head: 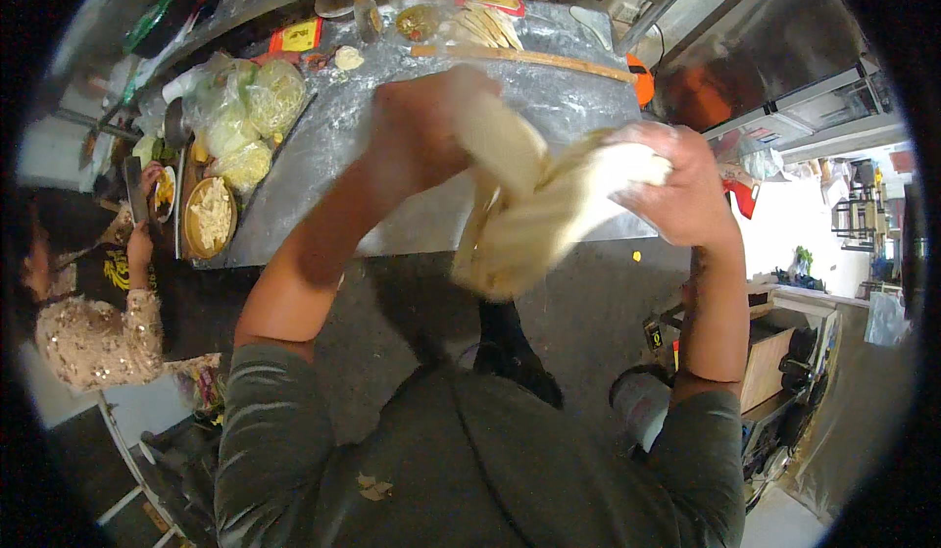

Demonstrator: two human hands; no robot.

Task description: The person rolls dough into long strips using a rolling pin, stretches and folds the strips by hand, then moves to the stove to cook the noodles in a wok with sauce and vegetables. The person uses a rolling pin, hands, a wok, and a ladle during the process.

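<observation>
A thick strip of pale dough [514, 239] hangs between my two hands, twisted near its middle and blurred. One end is gripped by my left hand [434, 121], raised over the work table. The other end is bunched in my right hand [676, 180], whose fingers carry white flour. The lower loop of the dough dangles past the front edge of the grey, floured table [323, 202], above the dark floor.
A wooden rolling pin or stick [529, 59] lies across the table's back. Plastic bags of shredded vegetables [276, 99] and a bowl of pale pieces [212, 217] stand at left. Beyond them, another person's hand [140, 245] holds a cleaver [135, 188]. A metal-sided unit [764, 48] stands at right.
</observation>
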